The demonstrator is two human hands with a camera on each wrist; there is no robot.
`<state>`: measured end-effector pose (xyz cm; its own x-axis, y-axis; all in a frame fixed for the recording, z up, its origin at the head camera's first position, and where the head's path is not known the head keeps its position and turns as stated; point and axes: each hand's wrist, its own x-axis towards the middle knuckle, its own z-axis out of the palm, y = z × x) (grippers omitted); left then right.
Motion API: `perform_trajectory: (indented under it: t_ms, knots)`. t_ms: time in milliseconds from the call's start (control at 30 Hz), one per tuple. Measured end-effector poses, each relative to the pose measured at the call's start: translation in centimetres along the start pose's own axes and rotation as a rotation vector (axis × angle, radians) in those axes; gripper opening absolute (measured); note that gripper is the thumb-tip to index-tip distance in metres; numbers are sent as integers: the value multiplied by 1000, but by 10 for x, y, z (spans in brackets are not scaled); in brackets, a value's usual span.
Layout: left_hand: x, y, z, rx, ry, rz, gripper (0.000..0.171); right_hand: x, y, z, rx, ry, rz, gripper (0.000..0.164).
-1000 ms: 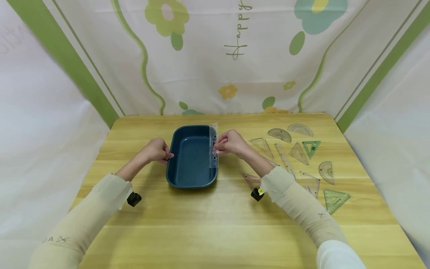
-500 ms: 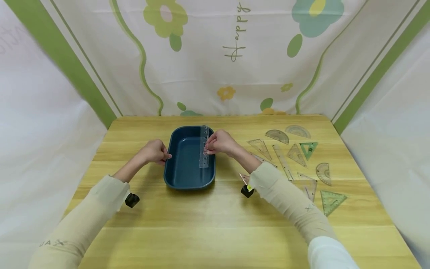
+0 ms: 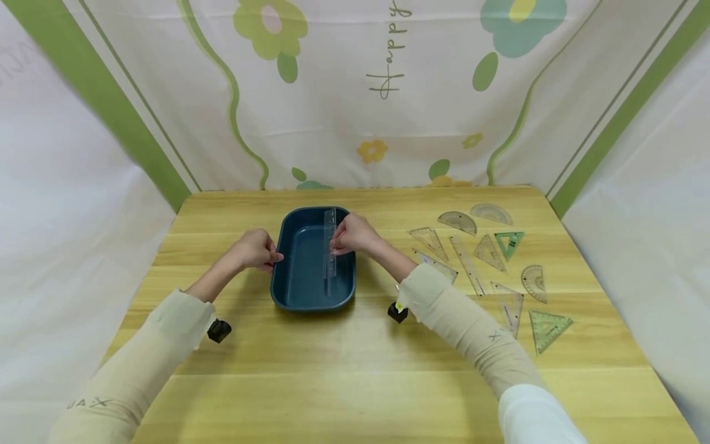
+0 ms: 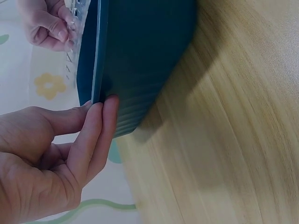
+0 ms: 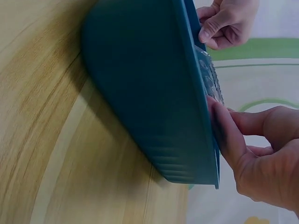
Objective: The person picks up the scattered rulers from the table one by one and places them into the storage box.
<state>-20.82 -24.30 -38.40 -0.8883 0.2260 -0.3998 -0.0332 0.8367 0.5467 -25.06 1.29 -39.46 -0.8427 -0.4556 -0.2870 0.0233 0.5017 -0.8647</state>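
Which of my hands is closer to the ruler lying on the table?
The right. Your right hand is by the blue bin's right rim, left of the lying ruler; your left hand is farther away, gripping the bin's left rim.

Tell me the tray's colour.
The tray is dark teal blue, clearest in the head view.

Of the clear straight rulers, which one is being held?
The ruler pinched by the right hand over the blue container; the other straight ruler in view lies on the wooden table among the set squares.
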Motion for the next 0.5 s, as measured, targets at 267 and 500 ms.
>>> perform_trajectory:
  t_ms: [267,500]
  knots:
    - [2,0,1,-10,-5,-4,42,3,4,4,-109,18,-23,17]
    - [1,1,2,-12,-4,-13,38,9,5,8,-170,7,-46,17]
